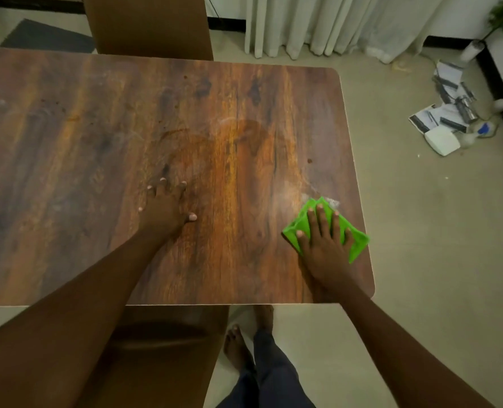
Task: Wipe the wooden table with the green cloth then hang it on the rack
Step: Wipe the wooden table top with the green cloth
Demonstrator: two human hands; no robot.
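Green cloth [357, 242] (soft, light) pressed flat under spread right-hand fingers [322, 217]; best pinched at an edge.

The only camera (worn on the person's head) looks forward and steeply down at the wooden table [97, 142] from its near edge. It is close: the table fills most of the view, with floor [421, 231] at the right.

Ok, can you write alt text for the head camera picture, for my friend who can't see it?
A person's right hand presses a green cloth flat on the near right corner of a wooden table, beside a whitish smear. The left hand rests spread on the table's middle; papers lie scattered on the floor to the right.
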